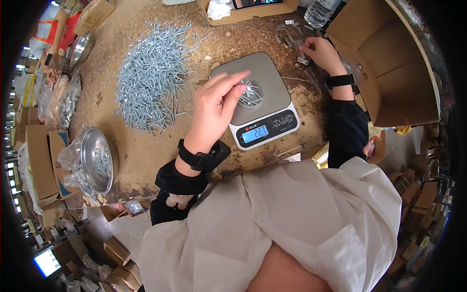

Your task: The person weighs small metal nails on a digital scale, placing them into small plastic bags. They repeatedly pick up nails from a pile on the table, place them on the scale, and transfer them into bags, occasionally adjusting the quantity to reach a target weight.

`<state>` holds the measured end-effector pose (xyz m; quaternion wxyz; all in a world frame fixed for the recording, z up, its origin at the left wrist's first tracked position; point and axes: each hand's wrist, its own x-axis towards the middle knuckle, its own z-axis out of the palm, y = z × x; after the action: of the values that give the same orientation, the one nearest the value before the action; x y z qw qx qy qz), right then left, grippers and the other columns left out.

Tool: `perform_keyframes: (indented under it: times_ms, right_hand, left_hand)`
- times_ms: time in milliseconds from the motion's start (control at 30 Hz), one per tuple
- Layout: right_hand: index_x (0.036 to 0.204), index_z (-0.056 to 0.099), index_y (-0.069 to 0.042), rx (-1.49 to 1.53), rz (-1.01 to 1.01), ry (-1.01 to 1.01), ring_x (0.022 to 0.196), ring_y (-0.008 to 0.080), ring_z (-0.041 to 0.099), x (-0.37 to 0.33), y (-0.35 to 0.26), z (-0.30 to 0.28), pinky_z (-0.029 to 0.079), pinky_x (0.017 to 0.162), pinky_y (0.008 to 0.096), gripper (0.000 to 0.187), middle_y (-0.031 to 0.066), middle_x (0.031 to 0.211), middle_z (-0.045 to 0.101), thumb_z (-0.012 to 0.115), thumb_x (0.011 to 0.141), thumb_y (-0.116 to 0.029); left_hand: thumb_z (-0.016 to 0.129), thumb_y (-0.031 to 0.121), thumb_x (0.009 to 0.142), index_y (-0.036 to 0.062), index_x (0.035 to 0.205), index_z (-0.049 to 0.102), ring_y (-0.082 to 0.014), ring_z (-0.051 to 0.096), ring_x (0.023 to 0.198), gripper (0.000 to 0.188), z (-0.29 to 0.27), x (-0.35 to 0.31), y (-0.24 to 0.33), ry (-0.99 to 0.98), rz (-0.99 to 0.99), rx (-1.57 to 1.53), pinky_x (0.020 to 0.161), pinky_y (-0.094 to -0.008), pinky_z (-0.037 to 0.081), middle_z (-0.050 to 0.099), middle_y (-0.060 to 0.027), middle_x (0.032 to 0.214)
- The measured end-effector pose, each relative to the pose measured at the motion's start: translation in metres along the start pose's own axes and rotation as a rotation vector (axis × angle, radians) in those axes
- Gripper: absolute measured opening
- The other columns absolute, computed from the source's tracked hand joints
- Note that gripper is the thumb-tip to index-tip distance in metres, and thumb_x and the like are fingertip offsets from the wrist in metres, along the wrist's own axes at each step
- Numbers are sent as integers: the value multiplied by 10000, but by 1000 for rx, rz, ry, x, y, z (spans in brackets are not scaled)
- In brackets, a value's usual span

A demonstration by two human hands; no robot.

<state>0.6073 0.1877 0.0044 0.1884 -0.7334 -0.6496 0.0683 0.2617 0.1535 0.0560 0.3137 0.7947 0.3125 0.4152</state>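
My left hand (212, 104) hovers over the left side of a digital scale (232, 68), thumb and forefinger apart with nothing seen between them. By its fingertips, a small clear round cup (250, 105) holding several screws (250, 95) rests on the scale's grey plate. The scale's display is lit. My right hand (322, 52) reaches beyond the scale, fingers bent and drawn together at some small metal parts and clear plastic (301, 59). What its fingertips hold, if anything, is too small to tell. Left of the scale spreads a large heap of silver screws (153, 75).
A metal bowl (113, 163) with bagged hardware sits at the table's left edge. An open cardboard box (396, 73) stands on the right, near a clear bottle (318, 13). A shallow carton with a screen (255, 10) lies at the back. Another person's arm (59, 29) shows far left.
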Motion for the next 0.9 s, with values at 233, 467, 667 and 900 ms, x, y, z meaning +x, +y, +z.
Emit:
perform_keyframes:
  times_ms: [233, 467, 667, 900]
  right_hand:
    - [732, 623, -46, 9, 14, 11, 667, 308, 597, 1, 2, 0, 457, 615, 401, 330, 121, 669, 600, 715, 839, -345]
    - [755, 631, -41, 157, 12, 203, 592, 274, 574, 1, -3, -6, 448, 572, 383, 320, 93, 621, 584, 692, 856, -339]
    - [777, 613, -5, 236, -27, 341, 525, 87, 413, -2, -10, -9, 354, 515, 285, 306, 6, 556, 485, 689, 907, -272]
    - [784, 607, -2, 252, -92, 345, 533, 79, 408, -2, -13, -8, 354, 519, 275, 287, 1, 565, 490, 690, 910, -246]
  left_hand:
    - [657, 92, 945, 5, 1393, 477, -56, 550, 742, 490, 3, -4, -8, -16, -86, -125, 692, -213, 446, 620, -12, 816]
    - [646, 73, 948, 6, 1359, 497, -57, 568, 764, 443, 4, -3, -9, 8, -93, -140, 718, -213, 454, 626, -13, 823]
    - [641, 70, 951, 19, 1289, 556, -41, 557, 745, 352, 2, -4, -6, 19, -135, -148, 674, -200, 438, 631, 6, 836]
    - [682, 78, 918, 62, 1197, 637, -23, 448, 589, 283, 12, -2, -7, 75, -95, -177, 528, -201, 360, 596, 26, 737]
